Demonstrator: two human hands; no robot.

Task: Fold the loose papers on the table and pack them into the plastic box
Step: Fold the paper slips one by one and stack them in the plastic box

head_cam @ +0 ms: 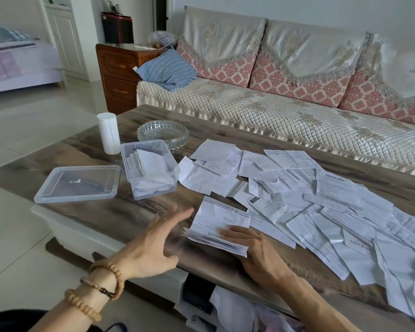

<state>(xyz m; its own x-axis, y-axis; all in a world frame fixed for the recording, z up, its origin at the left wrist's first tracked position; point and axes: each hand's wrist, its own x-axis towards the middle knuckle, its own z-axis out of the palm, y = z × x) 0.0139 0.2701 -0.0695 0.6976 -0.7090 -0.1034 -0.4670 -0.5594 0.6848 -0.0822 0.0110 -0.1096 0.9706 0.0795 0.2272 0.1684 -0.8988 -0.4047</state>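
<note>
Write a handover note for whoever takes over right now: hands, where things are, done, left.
Left hand: open, above the table edge, holding nothing.
Right hand: fingers flat, pressing a folded paper bundle on the table.
Plastic box: open, some folded papers already inside; its lid lies to its left.
Left: pack this bundle, then fold and pack the many loose papers spread on the right.

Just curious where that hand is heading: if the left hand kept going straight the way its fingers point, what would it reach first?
Probably the paper stack under the right hand. The left hand is open above the table, its fingers aimed up and right toward the stack's left edge, though depth is hard to judge.
</note>
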